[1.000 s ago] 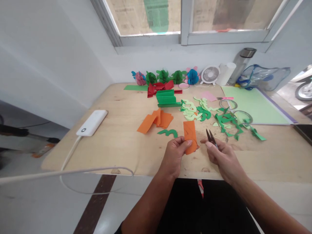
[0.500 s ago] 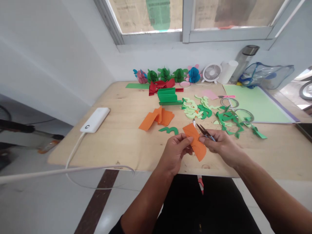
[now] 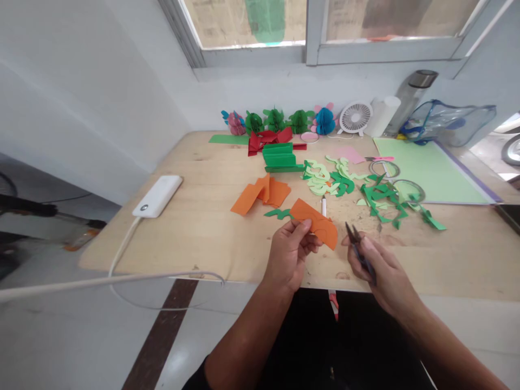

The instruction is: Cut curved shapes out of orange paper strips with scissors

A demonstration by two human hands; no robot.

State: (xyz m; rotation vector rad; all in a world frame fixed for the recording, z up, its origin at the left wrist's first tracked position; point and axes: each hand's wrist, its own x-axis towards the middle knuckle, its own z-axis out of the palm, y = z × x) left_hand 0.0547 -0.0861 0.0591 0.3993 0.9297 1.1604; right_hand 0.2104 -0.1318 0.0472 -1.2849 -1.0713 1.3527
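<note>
Drawn back since the earlier head view, the right hand clasps parted snips just beside the orange paper, which the left hand pinches above the wooden table, where a slack pinch could send a cut astray.

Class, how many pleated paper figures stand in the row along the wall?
5, left to right: pink figure, first green figure, second green figure, third green figure, then blue figure nearest the fan.

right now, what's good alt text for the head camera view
Person's left hand holding orange paper and right hand holding dark-bladed scissors above a wooden table. Green paper scraps lie beyond the right hand, and folded paper figures line the back.
</note>
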